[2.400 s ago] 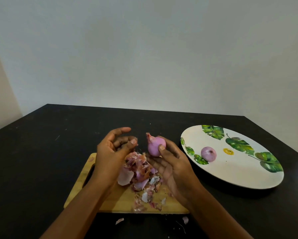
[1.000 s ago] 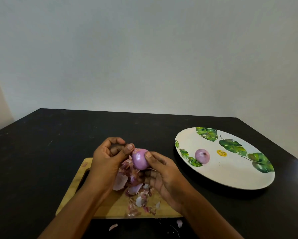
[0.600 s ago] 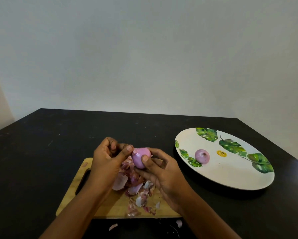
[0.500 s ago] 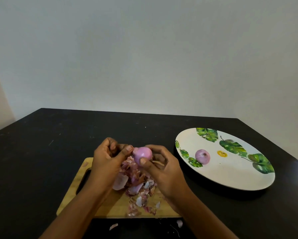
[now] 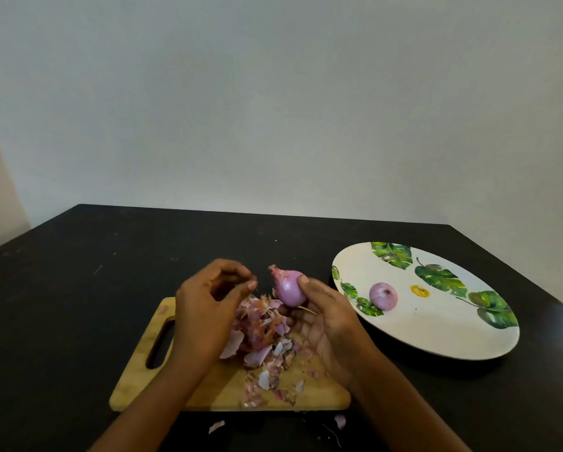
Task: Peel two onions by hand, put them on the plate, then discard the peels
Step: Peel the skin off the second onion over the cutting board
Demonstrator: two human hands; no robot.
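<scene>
My right hand [image 5: 327, 324] grips a purple onion [image 5: 289, 288] above the wooden cutting board [image 5: 136, 380], its pointed tip turned up and to the left. My left hand [image 5: 205, 308] hovers just left of the onion, apart from it, with thumb and fingers pinched together; whether a scrap of skin sits between them I cannot tell. A heap of pink and white peels [image 5: 260, 334] lies on the board under both hands. A second peeled onion [image 5: 383, 296] rests on the white plate with green leaf prints [image 5: 436, 340] to the right.
Board and plate sit on a black table [image 5: 61, 288] that meets a plain pale wall at the back. A few loose peel scraps [image 5: 216, 426] lie on the table in front of the board's near edge.
My left hand has come off the onion and moved slightly left. My right hand has turned the onion so its pointed tip now shows, up and to the left.
</scene>
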